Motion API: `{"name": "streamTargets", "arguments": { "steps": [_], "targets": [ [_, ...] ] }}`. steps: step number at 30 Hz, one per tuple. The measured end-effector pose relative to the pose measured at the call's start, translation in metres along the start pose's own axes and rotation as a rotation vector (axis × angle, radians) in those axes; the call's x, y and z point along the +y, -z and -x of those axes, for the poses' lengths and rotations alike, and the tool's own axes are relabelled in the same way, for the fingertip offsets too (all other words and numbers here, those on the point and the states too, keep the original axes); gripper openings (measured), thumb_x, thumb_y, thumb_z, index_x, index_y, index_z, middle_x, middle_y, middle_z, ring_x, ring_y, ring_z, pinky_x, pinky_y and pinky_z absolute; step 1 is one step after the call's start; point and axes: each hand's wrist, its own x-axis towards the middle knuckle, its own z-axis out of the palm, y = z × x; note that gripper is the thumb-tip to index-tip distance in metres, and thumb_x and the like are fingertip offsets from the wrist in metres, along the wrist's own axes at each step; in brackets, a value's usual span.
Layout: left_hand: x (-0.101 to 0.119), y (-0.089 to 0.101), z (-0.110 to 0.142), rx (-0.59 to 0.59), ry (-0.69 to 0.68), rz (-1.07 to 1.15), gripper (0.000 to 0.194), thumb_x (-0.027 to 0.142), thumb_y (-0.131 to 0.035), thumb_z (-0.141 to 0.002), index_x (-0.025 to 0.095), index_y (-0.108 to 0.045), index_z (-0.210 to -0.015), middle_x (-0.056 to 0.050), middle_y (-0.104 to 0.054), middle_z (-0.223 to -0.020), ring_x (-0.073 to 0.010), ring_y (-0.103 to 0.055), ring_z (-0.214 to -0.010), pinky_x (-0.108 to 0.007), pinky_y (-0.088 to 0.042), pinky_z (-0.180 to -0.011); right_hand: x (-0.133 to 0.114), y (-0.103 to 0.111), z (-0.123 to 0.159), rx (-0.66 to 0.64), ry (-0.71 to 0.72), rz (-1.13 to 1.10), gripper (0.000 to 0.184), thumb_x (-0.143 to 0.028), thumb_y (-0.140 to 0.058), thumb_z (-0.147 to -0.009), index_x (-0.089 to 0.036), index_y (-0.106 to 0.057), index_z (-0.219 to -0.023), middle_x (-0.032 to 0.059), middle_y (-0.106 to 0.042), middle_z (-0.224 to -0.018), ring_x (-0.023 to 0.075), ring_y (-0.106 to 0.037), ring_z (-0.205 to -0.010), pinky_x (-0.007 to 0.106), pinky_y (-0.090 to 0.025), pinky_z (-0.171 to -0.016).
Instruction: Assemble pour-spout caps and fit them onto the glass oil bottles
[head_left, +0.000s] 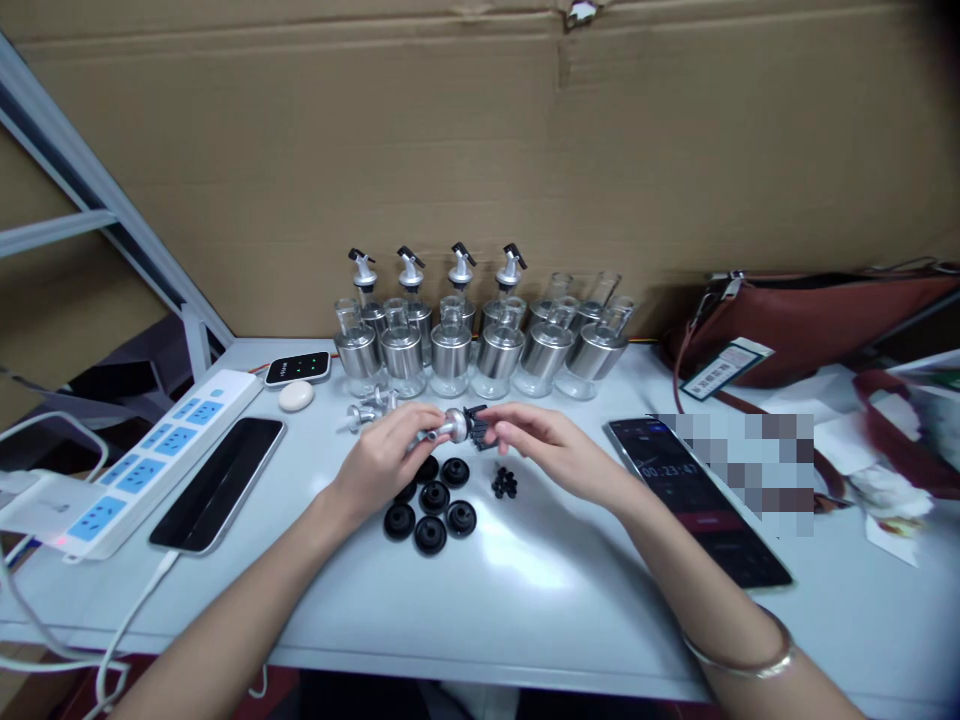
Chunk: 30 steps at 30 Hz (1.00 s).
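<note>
My left hand (pixel 386 450) is closed on a silver pourer spout (pixel 454 426), its narrow tube pointing down and left. Just right of it, my right hand (pixel 547 445) has its thumb and index finger apart, fingers loosely curled beside a cluster of slim black levers (pixel 481 432). Whether a fingertip touches one of these cannot be made out. More silver spouts (pixel 367 412) lie behind my left hand. Below the hands are several round black ribbed stoppers (pixel 434 497) and a small heap of tiny black caps (pixel 505 483).
Glass bottles with steel bands (pixel 451 352) stand in two rows behind; several back ones carry pourers (pixel 462 263). On the left are a power strip (pixel 161 450), a phone (pixel 220 487) and a white oval object (pixel 296 396). A timer phone (pixel 697 500) and a brown bag (pixel 817 325) lie right.
</note>
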Motion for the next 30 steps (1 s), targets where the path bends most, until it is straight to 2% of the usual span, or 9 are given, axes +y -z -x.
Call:
{"name": "streamTargets", "arguments": {
  "steps": [3, 6, 9, 13, 18, 23, 27, 30],
  "targets": [
    [0.004, -0.005, 0.003, -0.001, -0.040, 0.058, 0.008, 0.012, -0.054, -0.089, 0.015, -0.055, -0.097, -0.008, -0.067, -0.096, -0.0146, -0.065, -0.092, -0.026, -0.054, -0.081, -0.004, -0.017, -0.001, -0.031, 0.004, -0.271, 0.037, -0.048, -0.046, -0.090, -0.016, -0.056, -0.104, 0.0010, -0.059, -0.073, 0.0123, -0.054, -0.063, 0.025, -0.044, -0.058],
    [0.006, -0.008, 0.003, -0.007, -0.092, 0.035, 0.008, 0.014, -0.051, -0.091, 0.014, -0.054, -0.098, -0.009, -0.067, -0.093, -0.0152, -0.065, -0.089, -0.027, -0.054, -0.078, -0.006, -0.031, -0.002, -0.044, -0.058, -0.458, 0.044, -0.060, -0.052, -0.083, -0.018, -0.050, -0.094, -0.0039, -0.052, -0.063, 0.0096, -0.049, -0.052, 0.022, -0.037, -0.049],
    [0.007, -0.007, 0.002, 0.010, -0.168, -0.064, 0.005, 0.015, -0.053, -0.091, 0.015, -0.054, -0.095, -0.008, -0.067, -0.088, -0.0158, -0.063, -0.079, -0.029, -0.051, -0.070, -0.006, -0.036, -0.002, -0.041, -0.110, -0.542, 0.046, -0.064, -0.055, -0.080, -0.019, -0.045, -0.085, -0.0053, -0.051, -0.059, 0.0077, -0.046, -0.047, 0.020, -0.030, -0.044],
    [0.009, -0.004, -0.002, 0.036, -0.212, -0.224, 0.003, 0.018, -0.054, -0.091, 0.016, -0.052, -0.090, -0.004, -0.067, -0.081, -0.0152, -0.057, -0.070, -0.030, -0.043, -0.067, -0.008, -0.036, -0.002, 0.039, -0.149, -0.586, 0.047, -0.062, -0.061, -0.076, -0.019, -0.042, -0.073, -0.0062, -0.051, -0.055, 0.0049, -0.038, -0.041, 0.019, -0.024, -0.041],
    [0.005, 0.001, -0.004, -0.120, -0.128, -0.297, 0.017, 0.024, -0.042, -0.097, 0.015, -0.054, -0.090, -0.004, -0.063, -0.076, -0.0164, -0.050, -0.070, -0.030, -0.036, -0.069, -0.013, -0.037, 0.000, 0.061, -0.163, -0.700, 0.044, -0.054, -0.069, -0.072, -0.019, -0.043, -0.071, -0.0075, -0.051, -0.052, 0.0035, -0.035, -0.040, 0.018, -0.021, -0.041],
    [0.000, 0.011, -0.009, -0.297, -0.127, -0.169, 0.034, 0.032, -0.031, -0.100, 0.014, -0.054, -0.082, -0.002, -0.057, -0.069, -0.0161, -0.045, -0.068, -0.030, -0.031, -0.069, -0.016, -0.047, 0.002, 0.106, -0.205, -0.833, 0.040, -0.044, -0.075, -0.068, -0.017, -0.045, -0.067, -0.0066, -0.051, -0.050, 0.0036, -0.037, -0.044, 0.017, -0.021, -0.043],
    [-0.002, 0.020, -0.014, -0.421, 0.028, 0.003, 0.045, 0.038, -0.024, -0.101, 0.016, -0.050, -0.071, 0.000, -0.053, -0.064, -0.0148, -0.043, -0.066, -0.031, -0.028, -0.071, -0.021, -0.060, 0.001, 0.177, -0.264, -0.945, 0.040, -0.042, -0.074, -0.065, -0.018, -0.042, -0.063, -0.0088, -0.043, -0.045, 0.0036, -0.034, -0.042, 0.016, -0.019, -0.043],
    [-0.005, 0.023, -0.016, -0.470, 0.138, 0.129, 0.047, 0.043, -0.025, -0.100, 0.016, -0.050, -0.071, 0.002, -0.053, -0.065, -0.0139, -0.043, -0.066, -0.031, -0.027, -0.072, -0.025, -0.067, 0.000, 0.229, -0.234, -0.901, 0.037, -0.040, -0.070, -0.066, -0.019, -0.040, -0.063, -0.0084, -0.042, -0.047, 0.0047, -0.035, -0.043, 0.017, -0.023, -0.044]
  ]
}}
